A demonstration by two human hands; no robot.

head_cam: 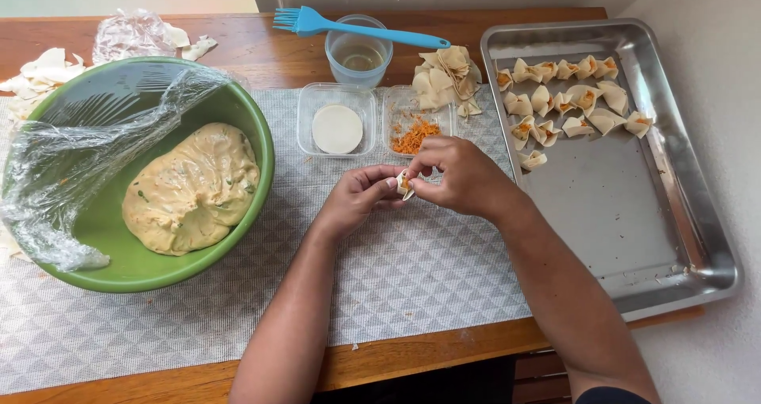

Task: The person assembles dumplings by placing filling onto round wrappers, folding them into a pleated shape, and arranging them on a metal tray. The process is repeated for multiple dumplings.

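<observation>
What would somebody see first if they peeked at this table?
Probably the big green bowl on the left, with a pale yellow dough-like lump inside and plastic wrap peeled half off. Next, in the middle, the left hand and right hand pinch a small dumpling between their fingertips. On the right, a shiny metal tray holds rows of folded dumplings at its far end.

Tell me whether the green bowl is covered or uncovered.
Mostly uncovered. The plastic wrap is peeled back and bunched over the left rim of the green bowl, leaving the filling exposed.
</observation>
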